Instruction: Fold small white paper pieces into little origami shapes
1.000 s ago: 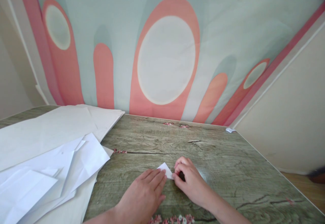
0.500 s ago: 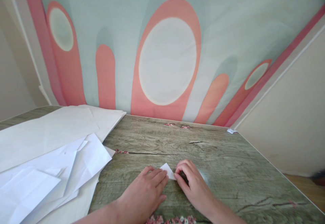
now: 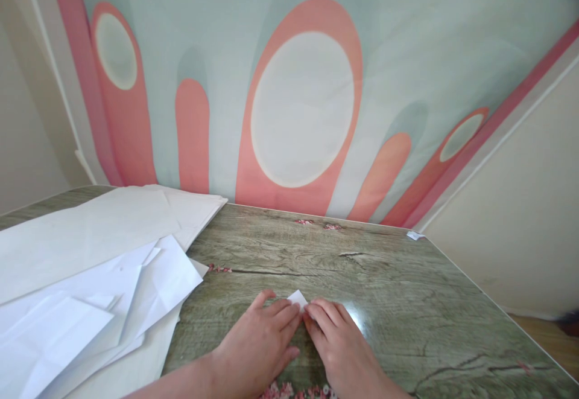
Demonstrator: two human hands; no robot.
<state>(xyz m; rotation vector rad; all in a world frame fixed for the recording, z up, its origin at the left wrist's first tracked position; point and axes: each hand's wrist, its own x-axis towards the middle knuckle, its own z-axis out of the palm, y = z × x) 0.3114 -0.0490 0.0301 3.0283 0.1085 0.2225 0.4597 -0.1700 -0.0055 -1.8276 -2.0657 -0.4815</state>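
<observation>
A small folded piece of white paper point(image 3: 298, 298) lies on the wood-grain table point(image 3: 389, 278), mostly hidden under my fingers. My left hand point(image 3: 259, 343) lies flat on its left part with the fingers stretched out. My right hand point(image 3: 340, 343) lies flat beside it, fingers extended and pressing on the paper's right side. The fingertips of both hands nearly touch over the paper, and only its far corner shows.
A loose pile of white paper sheets point(image 3: 90, 278) covers the left part of the table. A tiny white scrap point(image 3: 414, 235) sits at the far right corner. A patterned pink and pale green backdrop point(image 3: 298, 97) rises behind the table.
My right hand has gone from curled, pinching fingers to flat fingers on the paper. Both hands have drawn closer together, covering more of the paper.
</observation>
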